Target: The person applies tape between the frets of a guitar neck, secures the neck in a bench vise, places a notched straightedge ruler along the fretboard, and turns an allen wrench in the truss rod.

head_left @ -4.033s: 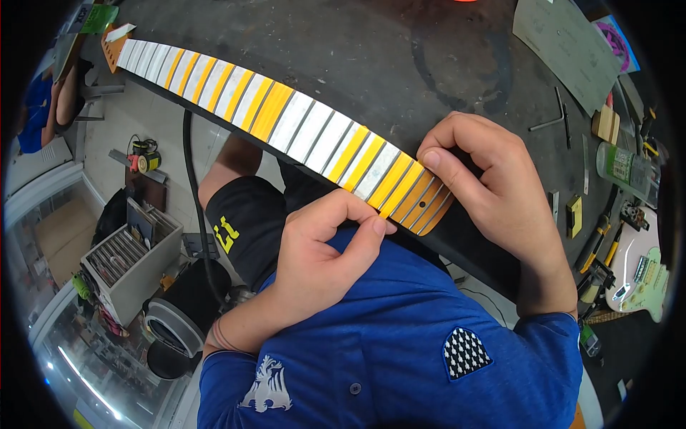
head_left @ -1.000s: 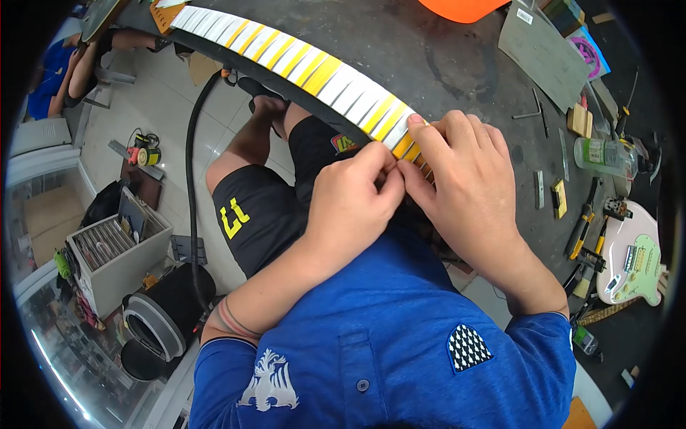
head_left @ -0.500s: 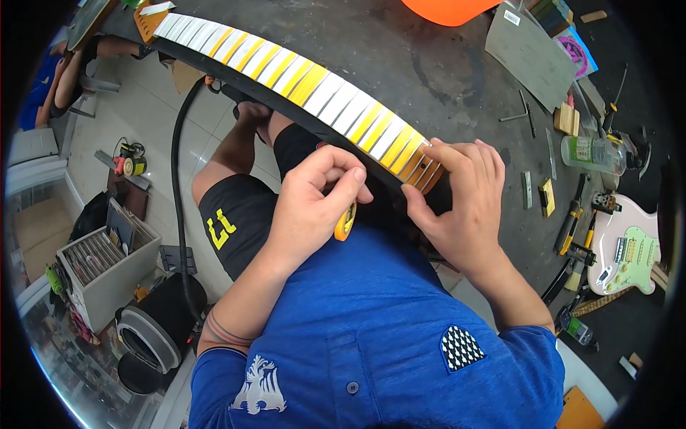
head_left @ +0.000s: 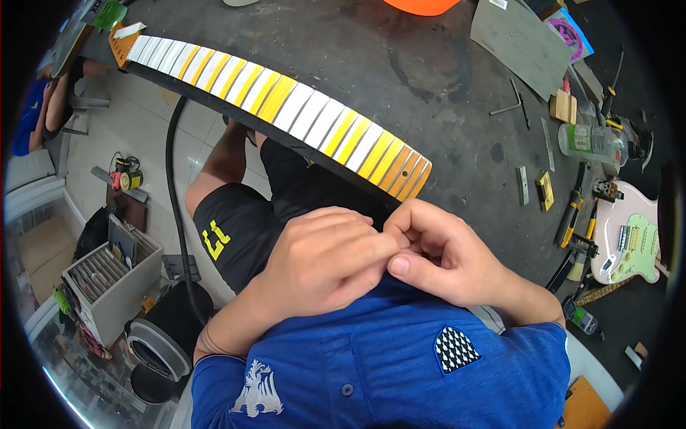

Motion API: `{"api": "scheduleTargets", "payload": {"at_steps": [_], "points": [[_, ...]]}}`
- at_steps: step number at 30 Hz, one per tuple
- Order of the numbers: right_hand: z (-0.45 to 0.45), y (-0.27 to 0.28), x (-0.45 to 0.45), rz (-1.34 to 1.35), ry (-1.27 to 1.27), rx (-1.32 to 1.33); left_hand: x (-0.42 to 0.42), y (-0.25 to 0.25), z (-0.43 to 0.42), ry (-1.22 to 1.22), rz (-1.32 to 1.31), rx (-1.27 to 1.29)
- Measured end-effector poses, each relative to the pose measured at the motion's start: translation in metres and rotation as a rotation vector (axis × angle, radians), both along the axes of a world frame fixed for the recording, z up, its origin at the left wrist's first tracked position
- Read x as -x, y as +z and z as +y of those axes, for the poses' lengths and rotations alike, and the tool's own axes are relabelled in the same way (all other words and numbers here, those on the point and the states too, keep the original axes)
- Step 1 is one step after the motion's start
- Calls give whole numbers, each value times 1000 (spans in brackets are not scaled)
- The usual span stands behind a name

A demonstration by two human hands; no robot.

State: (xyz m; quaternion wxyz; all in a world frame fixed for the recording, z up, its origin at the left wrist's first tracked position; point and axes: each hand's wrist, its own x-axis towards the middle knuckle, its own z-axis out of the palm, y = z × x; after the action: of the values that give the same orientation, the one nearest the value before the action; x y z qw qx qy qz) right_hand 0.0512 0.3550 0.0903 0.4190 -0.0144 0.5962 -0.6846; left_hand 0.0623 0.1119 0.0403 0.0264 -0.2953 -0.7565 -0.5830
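Along the table edge lies a guitar neck [head_left: 307, 118], its fretboard covered with white and yellow tape strips between the frets; brown wood shows at its near right end. My left hand [head_left: 332, 261] is closed in front of my shirt, its fingers curled over and hiding what is in them. Touching it, my right hand [head_left: 446, 254] is closed too, thumb and forefinger pressed together; whatever lies between them is hidden. Both hands are just below the neck's right end and off the fretboard.
The dark table [head_left: 457, 150] carries a pink guitar body [head_left: 625, 232], a plastic bottle [head_left: 593, 143], a yellow block [head_left: 545, 191], hex keys and a grey sheet [head_left: 518, 50]. Left, on the floor, are a crate [head_left: 114, 286] and a black bin [head_left: 175, 322]. Another person sits far left.
Both hands have come off the neck's end, down toward my shirt, and now meet. The yellow roll seen half a second ago in my left hand is out of sight.
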Motion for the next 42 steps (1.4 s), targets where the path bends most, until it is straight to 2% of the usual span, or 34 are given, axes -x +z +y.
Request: {"api": "scheduleTargets", "payload": {"at_steps": [5,8,12,15,17,18,21,25,28,32,34,35,42], "points": [[-1,0,9,-26,52,49,3,2,0,-19,15,-12],[5,6,22,18,138,12,2,2,1,-45,-81,-58],[10,10,32,-73,62,-20,5,16,-1,-81,-268,-64],[16,13,45,36,82,-69,4,20,1,-58,-435,-159],[15,19,57,97,31,-77,5,15,-3,-90,-448,-157],[16,18,62,164,13,-101,10,12,-4,-107,-403,-109],[20,10,81,351,15,-180,9,5,-4,-114,-598,63],[21,-16,93,638,5,-289,6,1,5,29,-781,47],[22,-24,100,790,23,-339,4,-13,11,72,-705,-92],[21,-30,103,814,-16,-335,1,-13,19,147,-770,-201],[27,-29,108,938,65,-419,2,-8,20,175,-791,-248],[29,-30,110,1000,107,-461,3,-8,21,185,-771,-220],[31,-37,112,985,103,-481,2,-12,21,217,-770,-136]]}}
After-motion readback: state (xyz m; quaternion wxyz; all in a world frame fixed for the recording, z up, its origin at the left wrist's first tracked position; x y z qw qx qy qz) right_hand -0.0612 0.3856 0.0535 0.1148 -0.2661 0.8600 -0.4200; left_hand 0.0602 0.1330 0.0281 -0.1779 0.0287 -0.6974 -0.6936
